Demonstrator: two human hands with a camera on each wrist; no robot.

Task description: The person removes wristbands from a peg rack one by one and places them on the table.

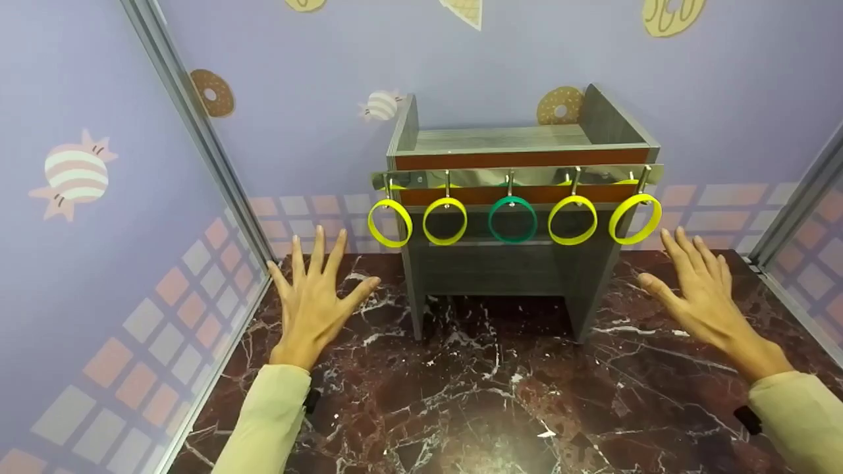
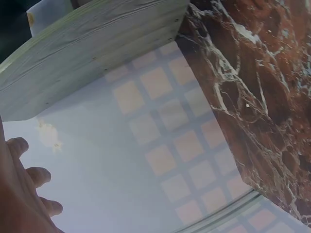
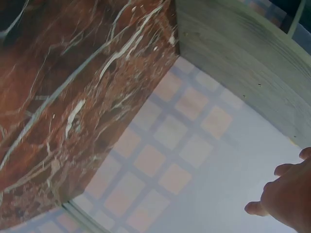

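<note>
My left hand [image 1: 313, 306] is held out left of a grey wooden stand, fingers spread and nothing in them. On the other side my right hand [image 1: 701, 296] reaches out likewise, fingers straight and holding nothing. A metal hook rail [image 1: 477, 178] runs across the stand's front. From its hooks hang several yellow rings [image 1: 444, 222] and one green ring [image 1: 512, 220] in the middle. The rightmost yellow ring [image 1: 635, 219] is nearest my right hand; the leftmost yellow ring [image 1: 390, 224] is nearest my left. Both wrist views show fingers beside the stand's side panels [image 2: 97, 53].
The grey stand [image 1: 490, 270] is on a dark red marbled surface [image 1: 461, 408], close to the back wall [image 1: 296, 145]. A left side wall [image 1: 151, 263] with a metal corner strip and a right side wall [image 1: 810, 263] enclose the space.
</note>
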